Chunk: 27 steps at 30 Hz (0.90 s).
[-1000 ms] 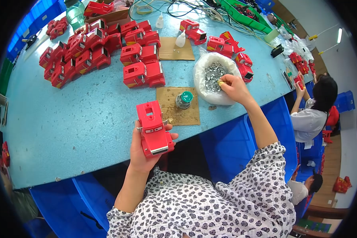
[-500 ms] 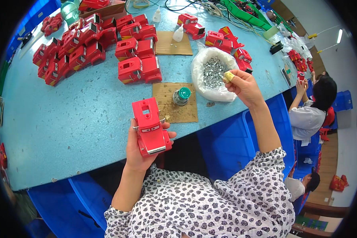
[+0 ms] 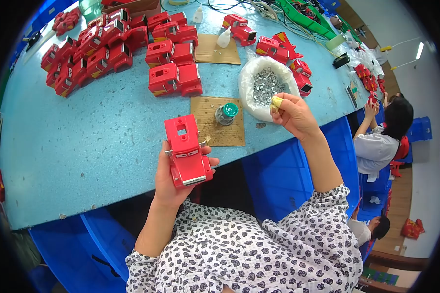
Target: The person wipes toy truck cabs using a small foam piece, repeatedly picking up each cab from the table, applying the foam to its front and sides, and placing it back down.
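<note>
The left hand point(image 3: 167, 188) holds a red toy truck point(image 3: 189, 168) from beneath, its grip closed around the sides, with the bonnet pointing toward the person and the roof opening facing up. The truck is in the air by the near edge of the blue worktop point(image 3: 107, 141). The right hand point(image 3: 298, 118) hangs just beside a white plastic bag point(image 3: 248, 88) of small silver pieces point(image 3: 268, 84); its grip is narrow, thumb and finger pinched together by a yellow finger cover point(image 3: 276, 101). Whether a piece sits between them, I cannot tell. Between the hands, a jar with a green cap point(image 3: 228, 112) stands on a piece of cardboard point(image 3: 205, 115). Beyond it, more red trucks point(image 3: 162, 79) stand in a row, near a white squeeze bottle point(image 3: 224, 38).
</note>
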{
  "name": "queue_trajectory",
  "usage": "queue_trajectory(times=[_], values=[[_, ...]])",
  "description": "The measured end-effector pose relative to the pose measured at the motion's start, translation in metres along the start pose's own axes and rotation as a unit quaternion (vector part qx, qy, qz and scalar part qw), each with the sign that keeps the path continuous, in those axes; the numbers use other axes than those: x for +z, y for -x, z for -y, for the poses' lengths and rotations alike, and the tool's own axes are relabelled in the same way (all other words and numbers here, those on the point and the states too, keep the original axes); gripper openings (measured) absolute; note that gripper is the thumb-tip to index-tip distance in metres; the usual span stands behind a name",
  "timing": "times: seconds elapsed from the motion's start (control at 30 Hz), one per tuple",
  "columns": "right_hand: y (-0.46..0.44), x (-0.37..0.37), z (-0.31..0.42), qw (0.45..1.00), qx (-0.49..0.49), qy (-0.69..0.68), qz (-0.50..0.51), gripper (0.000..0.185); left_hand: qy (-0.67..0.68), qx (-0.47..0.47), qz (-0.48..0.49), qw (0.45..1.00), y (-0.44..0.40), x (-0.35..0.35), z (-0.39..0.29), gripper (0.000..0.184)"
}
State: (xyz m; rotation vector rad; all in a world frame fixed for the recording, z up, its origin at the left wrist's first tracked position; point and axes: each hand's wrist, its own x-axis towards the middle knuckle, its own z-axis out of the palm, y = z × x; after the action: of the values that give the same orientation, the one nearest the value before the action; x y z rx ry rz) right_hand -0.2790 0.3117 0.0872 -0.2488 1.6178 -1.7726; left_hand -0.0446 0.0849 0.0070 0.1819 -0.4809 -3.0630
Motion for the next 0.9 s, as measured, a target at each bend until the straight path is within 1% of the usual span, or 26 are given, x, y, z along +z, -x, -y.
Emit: queue_trajectory(times=[0.03,0.1,0.13,0.2,0.23,0.3,0.33,0.4,0.43,0.5,0.57,0.63,0.73,0.8,0.9], values=[[0.000,0.006,0.001,1.000,0.003,0.002,0.002,0.011,-0.001,-0.002,0.005,1.000,0.000,-0.001,0.000,0.069],[0.001,0.025,0.005,0.992,-0.009,0.128,-0.013,0.010,0.007,-0.004,0.004,1.000,-0.001,-0.001,-0.001,0.069],[-0.002,0.035,0.007,0.992,-0.006,0.129,-0.009,0.010,0.011,-0.010,0.005,1.000,-0.001,0.000,-0.001,0.069],[-0.006,0.053,0.011,0.956,-0.050,0.286,0.037,0.008,0.015,-0.010,0.002,1.000,0.000,0.001,-0.002,0.068],[-0.009,0.059,0.012,0.956,-0.048,0.286,0.041,0.008,0.018,-0.014,0.005,1.000,0.000,0.001,-0.002,0.068],[-0.017,0.068,0.015,0.895,-0.059,0.438,0.056,0.008,0.023,-0.010,0.010,1.000,0.000,-0.001,-0.003,0.067],[-0.020,0.072,0.017,0.894,-0.057,0.440,0.059,0.008,0.026,-0.009,0.017,0.999,0.000,-0.002,-0.003,0.067],[-0.026,0.077,0.021,0.839,-0.076,0.531,0.090,0.010,0.029,-0.006,0.025,0.999,0.000,-0.003,-0.004,0.066],[-0.028,0.078,0.021,0.838,-0.074,0.533,0.093,0.010,0.029,-0.006,0.034,0.999,0.001,-0.003,-0.004,0.066],[-0.032,0.080,0.020,0.812,-0.069,0.572,0.090,0.011,0.033,-0.013,0.023,0.999,0.002,-0.002,-0.005,0.066],[-0.033,0.083,0.019,0.814,-0.063,0.570,0.091,0.011,0.037,-0.020,0.012,0.999,0.002,-0.003,-0.006,0.066],[-0.033,0.084,0.018,0.816,-0.056,0.567,0.092,0.011,0.039,-0.025,0.029,0.998,0.002,-0.004,-0.006,0.065],[-0.032,0.084,0.017,0.814,-0.074,0.570,0.088,0.011,0.043,-0.031,0.026,0.998,0.002,-0.002,-0.007,0.065],[-0.031,0.083,0.018,0.818,-0.053,0.565,0.089,0.011,0.038,-0.028,0.026,0.999,0.002,-0.003,-0.007,0.065],[-0.030,0.084,0.018,0.815,-0.048,0.571,0.084,0.009,0.022,-0.020,0.021,0.999,0.003,-0.001,-0.007,0.064]])
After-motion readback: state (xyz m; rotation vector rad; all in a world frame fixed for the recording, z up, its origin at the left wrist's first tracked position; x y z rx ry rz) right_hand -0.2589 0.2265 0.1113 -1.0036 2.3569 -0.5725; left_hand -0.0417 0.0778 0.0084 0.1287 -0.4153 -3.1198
